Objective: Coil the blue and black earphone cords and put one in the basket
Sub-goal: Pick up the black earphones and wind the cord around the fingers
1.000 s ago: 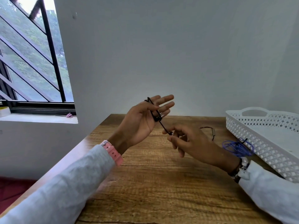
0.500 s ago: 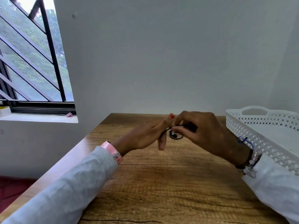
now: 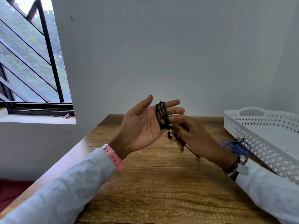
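- Left hand (image 3: 142,125): raised above the tabletop (image 3: 161,183), palm turned toward the camera, fingers straight and extended to the right, thumb up and apart.
- Black earphone cord (image 3: 161,116): wound in several crossing turns around the extended left fingers, near their base; turns bunched together at the lower edge of the hand.
- Left grip: flat and spread, serving as a spool; nothing pinched, cord carried on the straight fingers.
- Right hand (image 3: 192,135): just behind and below the left fingers, fingers curled downward.
- Right grip: closed around the loose end of the black earphone cord, with a dark earpiece showing at the fingertips and a short black tail slanting down toward the tabletop; exact finger contact partly hidden by the left hand.
- Blue earphone cord (image 3: 234,147): loose bundle of loops lying on the tabletop, beside the right wrist and touching or just beside the near wall of the basket; a small black piece across its top.
- Basket (image 3: 258,143): white, perforated, with a handle cut-out at the far end, standing on the right side of the tabletop; visible interior holding neither cord.
- Pink watch strap (image 3: 114,158): on the left wrist, at the edge of a light grey sleeve (image 3: 64,191).
- Dark bracelets (image 3: 232,168): on the right wrist.
- Window (image 3: 29,54): upper left, with black slanted bars; a small pink item (image 3: 67,116) on its sill.
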Action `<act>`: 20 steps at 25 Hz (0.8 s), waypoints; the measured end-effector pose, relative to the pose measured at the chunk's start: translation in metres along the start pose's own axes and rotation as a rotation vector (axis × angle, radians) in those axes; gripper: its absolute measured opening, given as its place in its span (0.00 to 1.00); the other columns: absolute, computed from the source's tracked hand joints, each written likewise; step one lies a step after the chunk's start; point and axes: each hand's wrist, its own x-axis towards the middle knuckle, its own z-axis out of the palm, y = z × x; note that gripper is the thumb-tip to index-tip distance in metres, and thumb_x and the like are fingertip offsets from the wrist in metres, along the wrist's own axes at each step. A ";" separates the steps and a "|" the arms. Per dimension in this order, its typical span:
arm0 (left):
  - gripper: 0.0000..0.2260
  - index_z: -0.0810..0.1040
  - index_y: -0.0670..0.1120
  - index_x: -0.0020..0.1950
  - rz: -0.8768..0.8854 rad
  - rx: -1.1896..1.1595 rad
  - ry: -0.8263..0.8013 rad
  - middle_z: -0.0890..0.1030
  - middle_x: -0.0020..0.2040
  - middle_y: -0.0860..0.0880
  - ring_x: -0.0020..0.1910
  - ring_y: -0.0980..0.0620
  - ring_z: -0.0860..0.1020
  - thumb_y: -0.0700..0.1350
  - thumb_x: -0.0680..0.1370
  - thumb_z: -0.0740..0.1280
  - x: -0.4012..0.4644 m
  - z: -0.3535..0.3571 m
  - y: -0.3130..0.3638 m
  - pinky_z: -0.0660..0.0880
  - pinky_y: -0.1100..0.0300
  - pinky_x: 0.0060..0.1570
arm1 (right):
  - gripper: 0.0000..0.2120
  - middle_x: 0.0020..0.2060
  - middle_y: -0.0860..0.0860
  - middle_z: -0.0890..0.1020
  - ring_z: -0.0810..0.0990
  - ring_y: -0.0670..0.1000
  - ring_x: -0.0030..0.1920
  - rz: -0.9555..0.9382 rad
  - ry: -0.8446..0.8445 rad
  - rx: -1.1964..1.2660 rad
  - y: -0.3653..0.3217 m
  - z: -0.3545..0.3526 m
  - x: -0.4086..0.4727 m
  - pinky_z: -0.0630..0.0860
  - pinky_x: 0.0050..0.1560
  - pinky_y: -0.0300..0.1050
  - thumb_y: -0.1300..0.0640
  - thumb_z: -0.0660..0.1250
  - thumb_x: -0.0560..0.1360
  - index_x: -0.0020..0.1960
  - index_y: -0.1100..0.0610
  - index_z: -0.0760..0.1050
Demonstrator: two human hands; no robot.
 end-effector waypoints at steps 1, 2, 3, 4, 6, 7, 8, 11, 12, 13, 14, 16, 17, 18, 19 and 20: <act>0.27 0.64 0.34 0.69 0.037 -0.022 0.061 0.80 0.58 0.38 0.57 0.44 0.79 0.54 0.80 0.51 0.001 0.001 -0.002 0.71 0.53 0.63 | 0.07 0.28 0.49 0.78 0.75 0.50 0.24 0.040 -0.047 -0.006 0.001 0.005 -0.001 0.76 0.25 0.43 0.52 0.61 0.77 0.43 0.46 0.76; 0.27 0.63 0.35 0.70 0.074 -0.032 0.130 0.78 0.62 0.37 0.60 0.43 0.78 0.54 0.80 0.51 0.002 0.001 -0.003 0.70 0.52 0.65 | 0.06 0.29 0.49 0.78 0.76 0.50 0.25 0.083 -0.105 -0.008 0.002 0.009 -0.002 0.76 0.25 0.41 0.55 0.61 0.78 0.47 0.48 0.76; 0.26 0.62 0.36 0.71 0.107 -0.011 0.202 0.76 0.64 0.37 0.62 0.43 0.76 0.53 0.80 0.52 0.003 0.000 -0.002 0.68 0.52 0.67 | 0.05 0.30 0.49 0.78 0.76 0.49 0.26 0.119 -0.169 -0.020 0.003 0.012 -0.004 0.75 0.26 0.39 0.56 0.61 0.79 0.50 0.52 0.76; 0.25 0.61 0.36 0.70 0.134 0.053 0.282 0.76 0.64 0.37 0.63 0.43 0.76 0.52 0.80 0.52 0.005 -0.003 -0.002 0.66 0.51 0.68 | 0.06 0.30 0.48 0.78 0.77 0.47 0.26 0.139 -0.220 -0.051 0.004 0.014 -0.005 0.75 0.27 0.38 0.57 0.61 0.79 0.52 0.54 0.76; 0.21 0.61 0.38 0.68 0.145 0.314 0.447 0.78 0.62 0.39 0.61 0.46 0.77 0.50 0.81 0.53 0.007 -0.010 -0.002 0.63 0.49 0.70 | 0.06 0.30 0.47 0.78 0.78 0.46 0.27 0.124 -0.245 -0.158 0.004 0.015 -0.008 0.75 0.29 0.37 0.56 0.62 0.78 0.53 0.53 0.76; 0.20 0.60 0.39 0.70 0.131 0.496 0.509 0.79 0.60 0.41 0.60 0.48 0.78 0.49 0.81 0.54 0.008 -0.011 -0.003 0.63 0.50 0.69 | 0.06 0.31 0.46 0.78 0.78 0.44 0.28 0.081 -0.222 -0.246 0.004 0.014 -0.009 0.76 0.30 0.37 0.55 0.63 0.78 0.53 0.52 0.76; 0.21 0.58 0.42 0.71 0.104 0.698 0.538 0.80 0.59 0.43 0.58 0.50 0.79 0.51 0.81 0.53 0.007 -0.012 -0.005 0.65 0.51 0.68 | 0.07 0.32 0.45 0.78 0.78 0.42 0.29 0.021 -0.193 -0.342 0.003 0.013 -0.008 0.76 0.32 0.36 0.55 0.63 0.78 0.53 0.51 0.77; 0.17 0.68 0.47 0.62 0.036 1.272 0.467 0.81 0.45 0.49 0.45 0.56 0.80 0.55 0.81 0.50 0.003 -0.007 -0.016 0.74 0.57 0.53 | 0.07 0.32 0.37 0.75 0.78 0.35 0.34 -0.165 -0.154 -0.499 -0.003 0.005 -0.008 0.72 0.34 0.29 0.59 0.65 0.76 0.52 0.54 0.79; 0.16 0.73 0.48 0.52 0.064 1.461 0.429 0.79 0.39 0.50 0.38 0.56 0.78 0.55 0.81 0.50 0.001 -0.006 -0.019 0.76 0.55 0.46 | 0.07 0.33 0.36 0.75 0.78 0.35 0.35 -0.217 -0.154 -0.520 -0.005 0.001 -0.007 0.71 0.35 0.27 0.61 0.66 0.75 0.51 0.55 0.79; 0.19 0.73 0.48 0.43 0.092 1.629 0.403 0.78 0.33 0.50 0.32 0.55 0.76 0.57 0.81 0.49 -0.001 -0.005 -0.021 0.76 0.51 0.42 | 0.06 0.33 0.37 0.76 0.78 0.35 0.36 -0.258 -0.153 -0.547 -0.008 -0.002 -0.006 0.70 0.35 0.27 0.62 0.66 0.75 0.50 0.56 0.80; 0.23 0.73 0.48 0.38 0.106 1.733 0.391 0.76 0.29 0.51 0.28 0.55 0.75 0.58 0.80 0.47 -0.002 -0.005 -0.021 0.76 0.49 0.40 | 0.06 0.34 0.38 0.78 0.78 0.36 0.36 -0.282 -0.148 -0.570 -0.009 -0.005 -0.005 0.70 0.35 0.27 0.62 0.67 0.74 0.49 0.56 0.80; 0.27 0.76 0.47 0.36 0.074 1.697 0.361 0.75 0.23 0.50 0.23 0.54 0.74 0.61 0.79 0.45 -0.003 -0.006 -0.017 0.76 0.52 0.36 | 0.05 0.34 0.39 0.79 0.79 0.37 0.34 -0.259 -0.115 -0.541 -0.011 -0.013 -0.004 0.72 0.33 0.28 0.60 0.69 0.73 0.48 0.55 0.80; 0.29 0.78 0.45 0.36 0.023 1.555 0.334 0.74 0.22 0.50 0.21 0.52 0.73 0.61 0.79 0.45 -0.003 -0.007 -0.014 0.75 0.56 0.33 | 0.04 0.32 0.41 0.80 0.79 0.40 0.31 -0.225 -0.094 -0.485 -0.012 -0.017 -0.003 0.73 0.30 0.30 0.59 0.70 0.73 0.47 0.54 0.80; 0.30 0.79 0.44 0.37 -0.046 1.365 0.295 0.72 0.21 0.49 0.20 0.51 0.70 0.61 0.79 0.46 -0.003 -0.006 -0.011 0.74 0.58 0.31 | 0.03 0.31 0.43 0.81 0.80 0.43 0.29 -0.193 -0.065 -0.420 -0.013 -0.021 -0.003 0.75 0.28 0.33 0.58 0.70 0.72 0.46 0.54 0.80; 0.30 0.79 0.43 0.36 -0.114 1.164 0.241 0.69 0.20 0.49 0.19 0.52 0.68 0.60 0.80 0.46 -0.004 -0.004 -0.008 0.74 0.60 0.30 | 0.04 0.30 0.45 0.81 0.79 0.45 0.27 -0.169 -0.029 -0.354 -0.015 -0.024 -0.003 0.77 0.27 0.38 0.56 0.71 0.71 0.45 0.54 0.80; 0.29 0.78 0.42 0.35 -0.165 0.969 0.174 0.67 0.19 0.50 0.18 0.54 0.66 0.58 0.81 0.47 -0.005 -0.003 -0.005 0.74 0.60 0.31 | 0.05 0.30 0.45 0.81 0.78 0.46 0.26 -0.154 0.014 -0.287 -0.015 -0.026 -0.001 0.78 0.28 0.41 0.56 0.71 0.70 0.45 0.55 0.81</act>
